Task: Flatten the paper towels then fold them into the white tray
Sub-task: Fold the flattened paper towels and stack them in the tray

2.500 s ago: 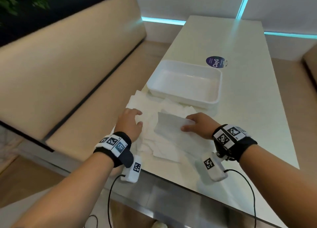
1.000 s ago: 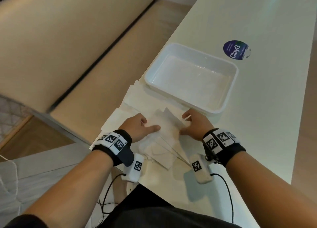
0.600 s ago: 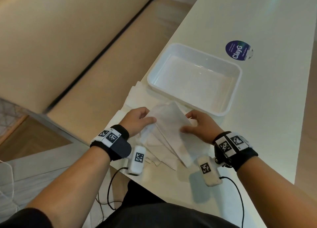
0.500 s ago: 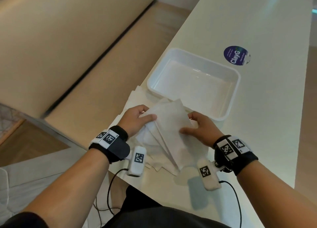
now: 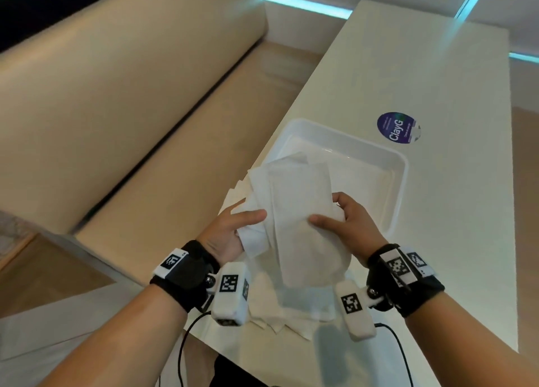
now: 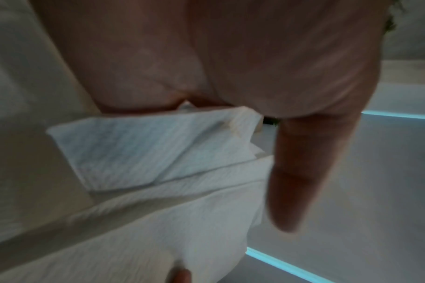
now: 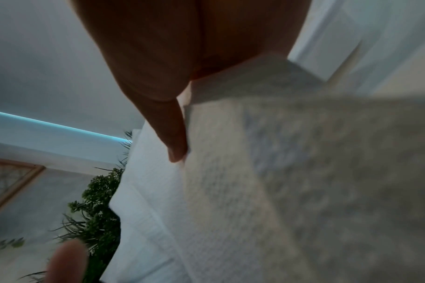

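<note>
Both hands hold a bundle of paper towels (image 5: 300, 220) up off the table (image 5: 437, 211), between the person's chest and the white tray (image 5: 401, 168). The left hand (image 5: 230, 232) pinches the bundle's left edge, thumb laid across the top of the sheets and the other fingers tucked out of sight underneath. The right hand (image 5: 347, 226) grips the right edge the same way, thumb on top and fingers curled behind. The bundle is several white sheets layered loosely, the top one a fairly flat rectangle, with crumpled folds showing at the left. Its far end reaches over the near left corner of the tray; its near end hangs down toward the table.

More paper towels on the table (image 5: 280, 313) lie spread near the front edge, under the lifted bundle and between the two wrists. The tray sits on the table just beyond them, with nothing visibly resting inside it. A round dark sticker (image 5: 398, 127) lies on the tabletop past the tray's far right corner. A beige bench (image 5: 131, 109) runs along the table's left side.

From the left wrist, the thumb (image 6: 303, 172) lies beside the folded sheets; the picture is blurred
</note>
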The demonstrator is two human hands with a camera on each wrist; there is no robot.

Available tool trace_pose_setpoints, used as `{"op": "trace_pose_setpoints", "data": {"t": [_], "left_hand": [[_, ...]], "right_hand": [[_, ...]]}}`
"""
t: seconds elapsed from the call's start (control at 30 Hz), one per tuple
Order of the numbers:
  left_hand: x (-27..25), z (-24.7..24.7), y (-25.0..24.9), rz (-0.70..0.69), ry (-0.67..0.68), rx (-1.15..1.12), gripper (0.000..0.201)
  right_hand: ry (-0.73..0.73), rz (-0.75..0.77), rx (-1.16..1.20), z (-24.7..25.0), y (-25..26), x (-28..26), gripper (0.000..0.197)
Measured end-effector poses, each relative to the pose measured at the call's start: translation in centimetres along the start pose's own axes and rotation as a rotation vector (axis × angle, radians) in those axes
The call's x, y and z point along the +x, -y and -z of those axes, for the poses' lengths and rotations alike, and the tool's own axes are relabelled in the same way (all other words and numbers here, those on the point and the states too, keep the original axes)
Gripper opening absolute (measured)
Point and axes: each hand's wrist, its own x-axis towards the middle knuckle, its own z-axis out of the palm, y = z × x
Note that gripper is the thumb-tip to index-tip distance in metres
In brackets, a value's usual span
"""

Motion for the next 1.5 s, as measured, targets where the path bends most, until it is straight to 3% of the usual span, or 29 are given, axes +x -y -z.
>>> {"op": "trace_pose_setpoints", "data": {"t": [0.1,0.2,0.43,0.57,0.83,1.07,1.2,1.5], "left_hand": [[0.3,-0.8,-0.1,-0.03,-0.147,0.14,0.038],[0.6,-0.9,-0.1,-0.028,-0.261,0.149,0.025],[0.8,-0.6,0.2,0.022,-0.301,0.157,0.023],[0.8,-1.0,0.3,0.049,-0.304,0.152,0.023],[0.7,-1.2,0.5,0.061,-0.296,0.176,0.021],[0.5,-1.7,0.5,0.059,-0.232,0.216,0.039],[0.4,-1.3,0.6,0.08,-0.244,0.196,0.032],[0.5,-1.1,0.5,0.093,-0.262,0.172,0.017]], "right_hand": [[-0.024,0.008,-0.021,-0.2,0.0,0.0,0.038],[-0.084,0.067,-0.188,-0.7,-0.1,-0.1,0.038],[-0.195,0.095,-0.265,-0.2,0.1,0.8,0.034],[-0.273,0.15,-0.328,0.2,-0.1,1.0,0.018],[-0.13,0.161,-0.143,-0.7,-0.1,0.8,0.01],[-0.119,0.199,-0.096,-1.5,0.7,1.1,0.011],[-0.166,0.166,-0.11,-1.8,1.0,1.4,0.018],[-0.182,0.116,-0.117,-2.3,1.3,1.7,0.01]]}}
